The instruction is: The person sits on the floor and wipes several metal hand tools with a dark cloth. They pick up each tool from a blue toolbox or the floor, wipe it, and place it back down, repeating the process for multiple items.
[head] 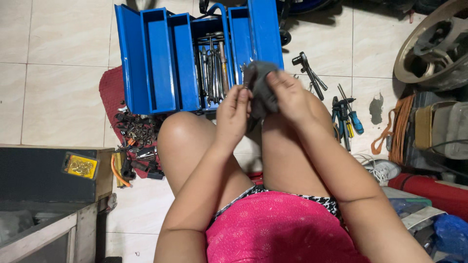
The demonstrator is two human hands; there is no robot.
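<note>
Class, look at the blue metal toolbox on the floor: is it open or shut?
Open. The blue toolbox has its trays folded out to both sides, and the wrenches in the middle compartment are exposed.

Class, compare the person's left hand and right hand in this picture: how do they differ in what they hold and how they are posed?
The left hand pinches a small metal piece at its fingertips, while the right hand grips a grey cloth. The left hand's fingers point up, pressed together; the right hand's curl over the cloth. The left hand sits lower than the right hand. Both are raised above the knees, in front of the open blue toolbox.
</note>
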